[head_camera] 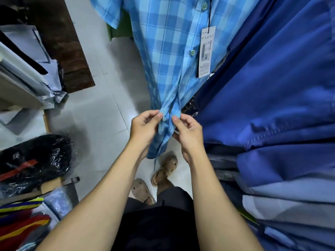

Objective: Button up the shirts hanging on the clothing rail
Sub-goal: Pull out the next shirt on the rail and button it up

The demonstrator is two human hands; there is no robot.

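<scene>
I am holding the lower front of the checked blue shirt point(168, 57) out from the row so that its two edges come together where I can see them; my left hand point(145, 131) is pinching the edge that carries the low button point(164, 119), thumb on top and fingers curled behind the cloth, and my right hand point(188, 133) is pinching the facing edge just beside it, likely the buttonhole side, so the hole can be drawn over the button; the cloth is bunching between my hands because I am pulling it taut toward myself; higher up, two pale green buttons point(192, 52) are sitting closed on the front, so I judge that I am working near the hem with little left on this shirt; a paper tag point(206, 51) is hanging on a dark cord against the front; the dark blue garments point(272, 87) are pressing in close on my right; the clothing rail and the hangers are cut off above, the collar is out of view, and I cannot make out the buttonhole itself or whether the button has started through it.
</scene>
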